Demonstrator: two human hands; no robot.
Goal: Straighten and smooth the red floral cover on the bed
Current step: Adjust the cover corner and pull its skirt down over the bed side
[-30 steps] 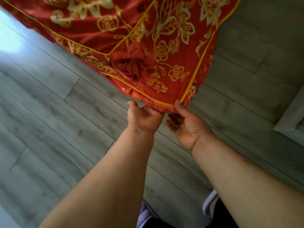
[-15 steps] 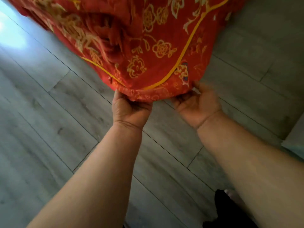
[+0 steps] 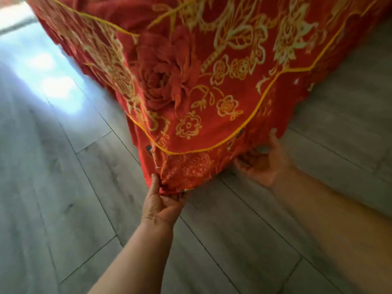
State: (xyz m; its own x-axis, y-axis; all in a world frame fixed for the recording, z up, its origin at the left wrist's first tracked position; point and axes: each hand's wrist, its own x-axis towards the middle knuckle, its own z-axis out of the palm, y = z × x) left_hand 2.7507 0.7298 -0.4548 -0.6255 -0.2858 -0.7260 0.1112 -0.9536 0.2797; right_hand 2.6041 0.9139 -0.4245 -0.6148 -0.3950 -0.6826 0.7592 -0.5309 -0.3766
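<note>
Grey plank floor (image 3: 63, 187), red cover (image 3: 191, 81) hem in L hand (image 3: 163, 206) pinch grip, R hand (image 3: 263, 164) fingertips hidden under hem, grip unclear.

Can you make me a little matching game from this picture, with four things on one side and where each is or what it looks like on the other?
Things:
1. left hand
2. right hand
3. cover
4. floor

Descriptions:
A. grey wood planks
B. pinches the cover's lowest corner
C. red with gold flowers
D. holds the hem further right, fingers tucked under it

Pairs: 1-B, 2-D, 3-C, 4-A
</note>
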